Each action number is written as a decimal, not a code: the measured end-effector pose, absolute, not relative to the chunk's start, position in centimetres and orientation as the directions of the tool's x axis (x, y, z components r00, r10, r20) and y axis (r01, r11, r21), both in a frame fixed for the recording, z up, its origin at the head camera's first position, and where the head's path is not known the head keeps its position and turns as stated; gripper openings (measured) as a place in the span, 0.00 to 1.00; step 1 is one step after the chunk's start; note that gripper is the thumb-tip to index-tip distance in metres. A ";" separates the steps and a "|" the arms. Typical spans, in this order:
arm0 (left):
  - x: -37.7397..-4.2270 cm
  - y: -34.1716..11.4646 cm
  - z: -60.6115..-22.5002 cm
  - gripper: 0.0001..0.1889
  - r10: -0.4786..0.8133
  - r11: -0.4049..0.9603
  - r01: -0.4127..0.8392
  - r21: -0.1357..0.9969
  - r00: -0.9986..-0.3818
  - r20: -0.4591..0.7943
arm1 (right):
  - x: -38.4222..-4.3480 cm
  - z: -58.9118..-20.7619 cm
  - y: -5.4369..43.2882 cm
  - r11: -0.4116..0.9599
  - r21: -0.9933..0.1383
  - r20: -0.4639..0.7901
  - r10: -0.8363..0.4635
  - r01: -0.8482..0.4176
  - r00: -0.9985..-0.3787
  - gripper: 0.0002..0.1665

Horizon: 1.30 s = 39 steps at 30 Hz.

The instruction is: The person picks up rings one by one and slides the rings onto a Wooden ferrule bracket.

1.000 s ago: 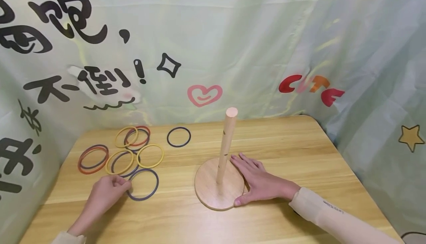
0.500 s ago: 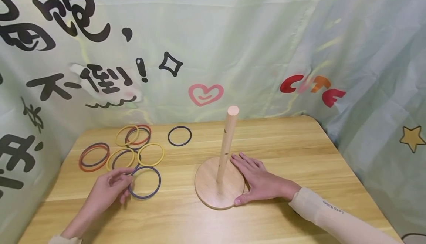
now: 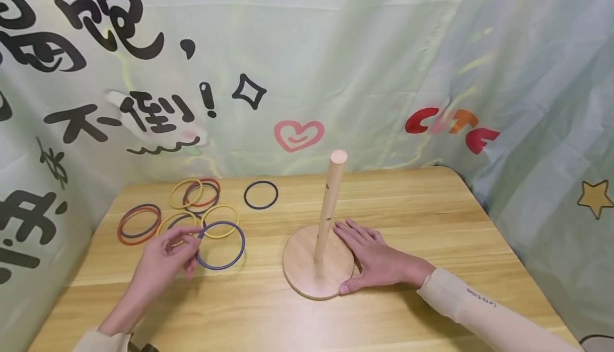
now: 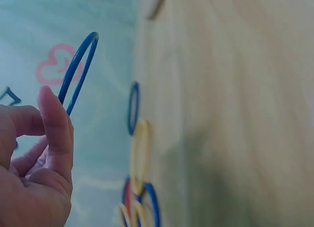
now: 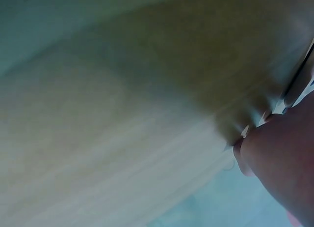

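Observation:
A dark blue ring is pinched at its left edge between the thumb and fingers of my left hand. In the left wrist view this blue ring stands up off the table, seen nearly edge-on. My right hand rests along the right side of a round wooden base, thumb at the front and fingers spread toward the back. From that base rises an upright wooden peg with no ring on it. The right wrist view shows my right hand only partly, dark and blurred.
Left of the peg lie several loose rings: a yellow ring, a red ring overlapping a blue one, and a cluster behind. A single blue ring lies farther back. A printed cloth hangs behind the wooden table.
My left hand has picked up the blue ring and carried it up and a little to the right. The right hand stays on the base.

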<state>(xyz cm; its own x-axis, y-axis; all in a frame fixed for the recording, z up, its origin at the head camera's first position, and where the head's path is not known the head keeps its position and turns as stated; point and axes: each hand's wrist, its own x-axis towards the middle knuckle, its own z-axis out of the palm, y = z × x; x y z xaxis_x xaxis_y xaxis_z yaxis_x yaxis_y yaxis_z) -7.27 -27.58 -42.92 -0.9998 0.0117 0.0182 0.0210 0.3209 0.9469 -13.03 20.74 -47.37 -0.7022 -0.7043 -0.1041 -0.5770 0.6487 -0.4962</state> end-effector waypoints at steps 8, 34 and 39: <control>-7.5 -24.8 -39.5 0.16 0.000 0.288 0.102 0.952 -0.994 0.107 | -13.1 -47.4 20.7 0.643 -0.503 -0.101 -0.708 -0.578 -0.699 0.79; -7.8 -15.1 -25.3 0.15 0.057 -0.063 0.298 0.953 -0.952 0.301 | -13.1 -47.5 21.0 0.641 -0.498 -0.098 -0.711 -0.585 -0.696 0.79; -7.9 -13.1 -24.1 0.14 0.095 -0.103 0.327 0.939 -0.937 0.337 | -13.2 -47.5 21.1 0.639 -0.511 -0.109 -0.711 -0.575 -0.695 0.79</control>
